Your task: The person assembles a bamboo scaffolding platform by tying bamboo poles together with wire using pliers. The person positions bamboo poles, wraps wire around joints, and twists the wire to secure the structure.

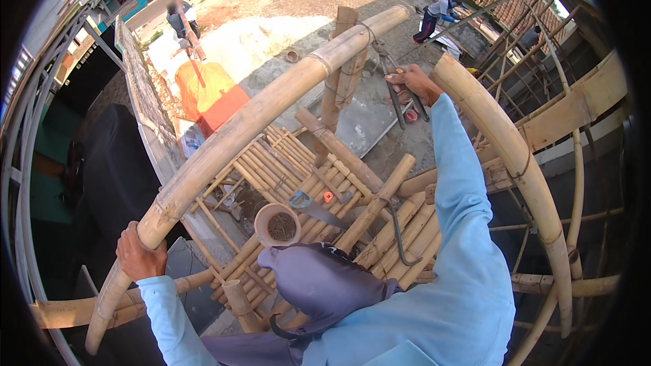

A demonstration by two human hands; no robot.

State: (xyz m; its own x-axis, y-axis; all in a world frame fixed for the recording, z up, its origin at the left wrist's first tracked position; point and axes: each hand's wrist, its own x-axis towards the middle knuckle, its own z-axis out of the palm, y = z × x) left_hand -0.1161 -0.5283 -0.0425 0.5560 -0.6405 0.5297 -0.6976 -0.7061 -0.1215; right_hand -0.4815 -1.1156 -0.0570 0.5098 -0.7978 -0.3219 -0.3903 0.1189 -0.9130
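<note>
My left hand (140, 254) is wrapped round the lower left part of a long, thick bamboo pole (251, 118), which slants up to the right in front of me. My right hand (415, 85) holds a pair of long-handled pincers (392, 81), their handles spread apart. The jaws are up beside the wire tie (371, 32) near the pole's far end, where it crosses an upright bamboo post (344, 64). Whether the jaws grip the wire is too small to tell. Another thick bamboo pole (502, 129) curves down at the right of my right arm.
Below me, a bamboo-slat platform (271, 169) carries a bucket (293, 226), a handsaw (317, 210), an orange tool (328, 196) and a hooked metal bar (399, 234). On the ground beyond are an orange tarp (210, 95) and two people (434, 17) (182, 20). Bamboo scaffolding (542, 61) stands right.
</note>
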